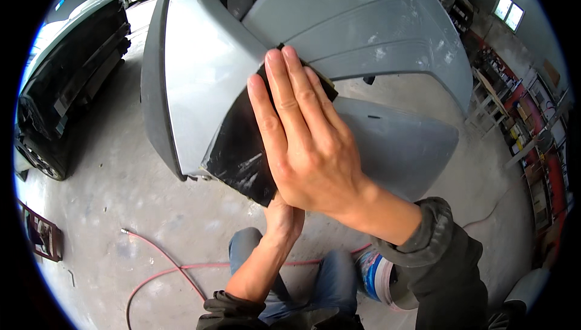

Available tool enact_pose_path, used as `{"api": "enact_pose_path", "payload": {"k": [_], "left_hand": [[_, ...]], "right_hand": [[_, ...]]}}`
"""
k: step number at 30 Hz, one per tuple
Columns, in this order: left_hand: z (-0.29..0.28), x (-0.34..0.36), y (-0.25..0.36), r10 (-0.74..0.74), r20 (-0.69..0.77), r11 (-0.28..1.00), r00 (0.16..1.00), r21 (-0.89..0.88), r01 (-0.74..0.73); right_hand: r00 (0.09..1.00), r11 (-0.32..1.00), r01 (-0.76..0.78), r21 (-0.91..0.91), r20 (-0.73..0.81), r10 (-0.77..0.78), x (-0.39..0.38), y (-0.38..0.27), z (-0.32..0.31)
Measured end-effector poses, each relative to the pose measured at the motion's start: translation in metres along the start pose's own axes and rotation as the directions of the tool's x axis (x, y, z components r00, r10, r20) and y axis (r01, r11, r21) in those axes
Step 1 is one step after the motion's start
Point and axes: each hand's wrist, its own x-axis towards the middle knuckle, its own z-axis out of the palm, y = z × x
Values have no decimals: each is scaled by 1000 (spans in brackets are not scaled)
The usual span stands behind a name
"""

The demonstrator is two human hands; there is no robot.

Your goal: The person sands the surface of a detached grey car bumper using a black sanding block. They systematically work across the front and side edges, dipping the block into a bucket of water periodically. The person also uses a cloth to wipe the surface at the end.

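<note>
A grey car bumper [200,75] with dull, primed-looking paint stands upright in front of me. Its near corner is a black, scuffed section [239,154]. My right hand [308,142] lies flat over this corner with fingers stretched forward. From beneath its fingers sticks out a dark piece with a yellowish edge [330,88]; what it is, I cannot make out. Lower down, my left hand [282,218] reaches up under the corner, below the right palm. The left fingers are hidden behind the bumper and the right hand.
A red hose [200,266] runs across the concrete floor behind the bumper's near end. By my right leg stands a bucket [384,281]. A dark car part on a vehicle [72,82] is at the left. Cluttered shelves [532,130] line the right wall.
</note>
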Motion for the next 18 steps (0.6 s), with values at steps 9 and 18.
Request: {"api": "enact_pose_path", "payload": {"k": [9, 18], "left_hand": [[1, 1, -6, 59, -12, 998, 998, 21, -58], [-11, 7, -6, 88, -12, 996, 996, -35, -88]], "right_hand": [[999, 995, -48, -88, 1, 49, -1, -2, 2], [999, 996, -20, -83, -51, 16, -11, -1, -3]]}}
